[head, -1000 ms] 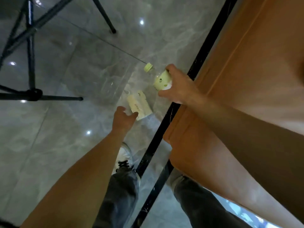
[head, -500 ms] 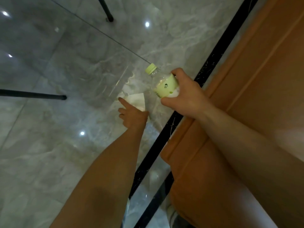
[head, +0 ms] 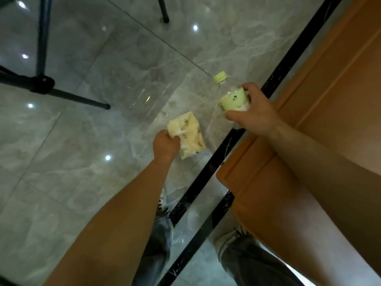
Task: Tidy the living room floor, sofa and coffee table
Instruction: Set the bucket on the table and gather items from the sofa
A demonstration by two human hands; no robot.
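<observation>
A pale yellow tissue pack [head: 189, 135] with white tissue showing is in my left hand [head: 166, 146], whose fingers curl round its near edge just above the grey marble floor [head: 82, 162]. My right hand [head: 254, 112] grips a clear plastic bottle [head: 232, 100] with a light green label and green cap, held tilted over the floor beside the sofa. A bit of white tissue also shows under my right palm.
An orange-brown sofa [head: 329, 100] fills the right side, edged by a black floor strip [head: 206, 182]. A black tripod [head: 43, 83] stands at the upper left, another dark leg [head: 164, 11] at the top. My shoes and jeans are below.
My left hand reached down to the tissue pack on the floor and has closed on it. My right hand kept hold of the bottle throughout.
</observation>
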